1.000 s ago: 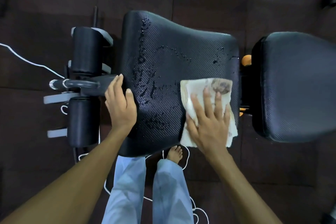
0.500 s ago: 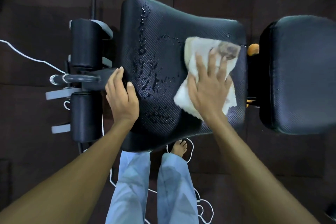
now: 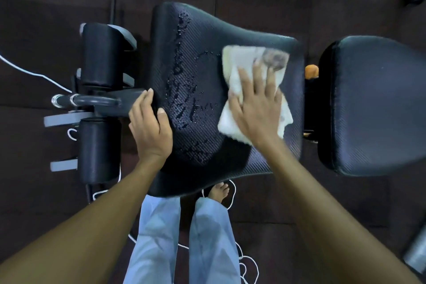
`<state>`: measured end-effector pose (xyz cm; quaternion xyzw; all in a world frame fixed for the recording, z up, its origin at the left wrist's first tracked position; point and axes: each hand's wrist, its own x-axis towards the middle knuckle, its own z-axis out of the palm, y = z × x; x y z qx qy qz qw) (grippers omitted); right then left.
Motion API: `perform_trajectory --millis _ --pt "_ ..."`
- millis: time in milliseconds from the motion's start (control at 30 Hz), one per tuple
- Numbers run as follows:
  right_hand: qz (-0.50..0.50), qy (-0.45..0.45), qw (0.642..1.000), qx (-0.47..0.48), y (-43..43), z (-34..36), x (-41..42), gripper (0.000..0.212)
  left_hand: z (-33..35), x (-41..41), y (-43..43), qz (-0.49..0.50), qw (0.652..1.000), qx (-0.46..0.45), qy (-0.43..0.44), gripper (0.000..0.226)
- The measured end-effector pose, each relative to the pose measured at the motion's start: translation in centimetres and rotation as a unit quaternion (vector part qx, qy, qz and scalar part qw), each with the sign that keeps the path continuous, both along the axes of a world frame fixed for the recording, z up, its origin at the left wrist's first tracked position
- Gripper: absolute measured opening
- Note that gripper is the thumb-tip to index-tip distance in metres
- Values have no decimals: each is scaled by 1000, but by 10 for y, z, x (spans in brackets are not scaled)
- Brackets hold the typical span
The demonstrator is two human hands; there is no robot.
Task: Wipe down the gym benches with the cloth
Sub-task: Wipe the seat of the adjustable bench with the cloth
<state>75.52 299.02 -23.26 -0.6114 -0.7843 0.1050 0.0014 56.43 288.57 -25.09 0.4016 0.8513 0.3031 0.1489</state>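
Note:
A black textured bench seat pad (image 3: 202,30) lies below me, with water droplets beading down its left and middle part. My right hand (image 3: 255,108) presses flat, fingers spread, on a cream cloth (image 3: 244,60) with a brown stain at its far right corner, on the pad's right half. My left hand (image 3: 149,127) rests palm down on the pad's left edge, fingers together, holding nothing. The bench's back pad (image 3: 378,104) sits to the right, across a gap.
Two black foam leg rollers (image 3: 101,55) and a metal bar (image 3: 92,100) stick out left of the seat. An orange knob (image 3: 311,71) shows in the gap between pads. A white cord (image 3: 34,71) trails over the dark floor. My legs and one bare foot (image 3: 219,191) stand at the near edge.
My right hand slid the cloth from the near right part of the seat toward its far right part. My left hand stayed on the left edge.

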Motion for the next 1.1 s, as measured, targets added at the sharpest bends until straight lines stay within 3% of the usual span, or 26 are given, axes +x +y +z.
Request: perform_trajectory --millis 67,167,233,300,367,500,667,733,833,900,1000,1100 --pt "68 -17 997 14 -21 -6 37 60 2 0 1 0 1000 -3 -3 51" --pt "105 -55 993 20 15 -18 66 73 1 -2 -1 -4 1000 4 -2 50" --pt "21 -27 999 32 50 -15 45 79 -2 -2 -1 -1 1000 5 -7 49" --pt "-116 34 992 -14 80 -6 2 81 -2 -4 -1 3 1000 5 -7 50" --pt "-153 51 986 -38 93 2 -43 76 -2 -5 0 4 1000 6 -14 50" --pt "8 28 1000 1 50 0 -69 60 0 -3 0 -3 1000 4 -18 50" --pt "221 8 975 37 19 -14 -5 53 1 -5 1 8 1000 -9 -27 50" --pt "155 -15 987 31 45 -17 -8 54 2 -4 0 3 1000 -6 -28 50" --pt "-56 12 998 -3 85 -5 -71 61 1 -4 0 8 999 -15 -36 51" --pt "-91 35 994 -44 96 3 -117 58 1 -3 -2 9 999 -31 -39 52" --pt "42 27 998 -31 77 7 -133 56 2 -3 0 7 999 -34 -38 52" --pt "193 21 981 -16 40 3 -80 57 1 -3 -1 6 999 -28 -38 52"
